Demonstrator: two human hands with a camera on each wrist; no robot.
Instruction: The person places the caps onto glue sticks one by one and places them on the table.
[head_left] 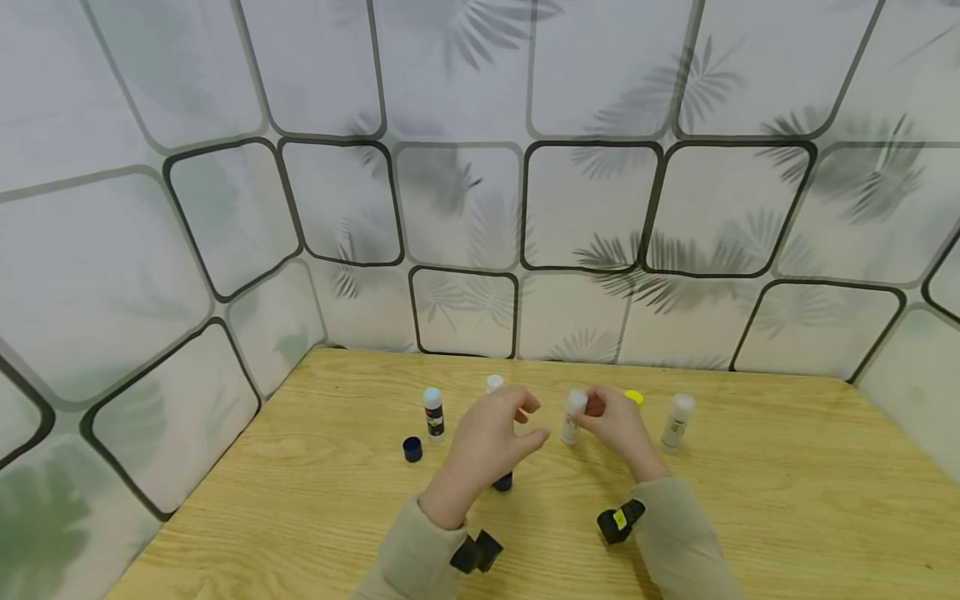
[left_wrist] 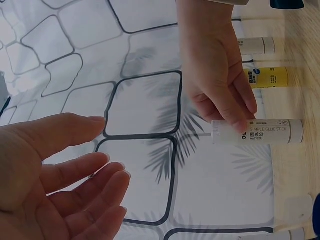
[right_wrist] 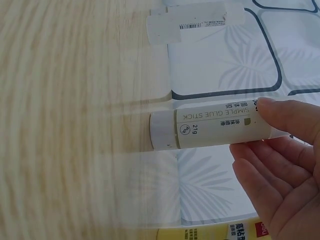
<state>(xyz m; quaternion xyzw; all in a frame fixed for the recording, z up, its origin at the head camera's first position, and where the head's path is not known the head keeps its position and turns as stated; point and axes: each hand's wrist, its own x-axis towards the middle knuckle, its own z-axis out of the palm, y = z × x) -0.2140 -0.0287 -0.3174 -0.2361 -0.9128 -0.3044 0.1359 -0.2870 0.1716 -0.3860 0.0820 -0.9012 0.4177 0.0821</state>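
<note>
A white glue stick (head_left: 570, 429) is upright in the middle of the table, its base at or just above the wood; I cannot tell which. My right hand (head_left: 617, 421) pinches its upper part between thumb and fingers, as the right wrist view shows on the printed barrel (right_wrist: 215, 122). To the left of it, my left hand (head_left: 487, 433) hovers with fingers loosely bent and thumb apart, holding nothing. Behind that hand the top of another white stick (head_left: 494, 383) shows, mostly hidden. Below it, a dark blue object (head_left: 503, 482) is partly covered by the wrist.
On the left stand a dark-labelled tube with a light blue top (head_left: 434, 417) and a loose dark blue cap (head_left: 412, 450). A yellow glue stick (left_wrist: 272, 77) stands behind my right hand, and a white glue stick (head_left: 677, 425) farther right. Patterned cloth walls (head_left: 465, 312) border the table.
</note>
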